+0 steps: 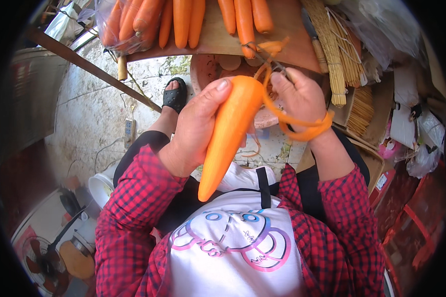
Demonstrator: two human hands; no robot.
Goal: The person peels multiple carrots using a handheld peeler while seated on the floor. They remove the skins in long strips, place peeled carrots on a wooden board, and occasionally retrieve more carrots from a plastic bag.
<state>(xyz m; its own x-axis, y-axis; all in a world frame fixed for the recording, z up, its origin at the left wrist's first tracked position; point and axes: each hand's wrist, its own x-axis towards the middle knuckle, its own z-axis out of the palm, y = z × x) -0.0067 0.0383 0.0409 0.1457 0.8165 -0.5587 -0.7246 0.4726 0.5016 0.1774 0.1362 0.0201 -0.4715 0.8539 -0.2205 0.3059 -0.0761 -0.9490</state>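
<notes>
My left hand (193,126) grips a large, smooth carrot (230,130) in front of my chest, its thick end up and its tip pointing down towards me. Right of the carrot's top, my right hand (303,94) is closed on a thin metal peeler (280,67), partly covered by the fingers. A long orange strip of peel (310,130) hangs from near the carrot's top and loops over my right wrist. More peel clings about the peeler's far end. Below the hands stands a pink basin (200,72), mostly hidden behind them.
Several carrots (182,22) lie on a wooden board (217,42) ahead, with a plastic bag of carrots (130,28) at its left. A knife (316,48) and bundles of thin sticks (336,70) lie at right. A power strip (129,128) and white bucket (101,187) are at left.
</notes>
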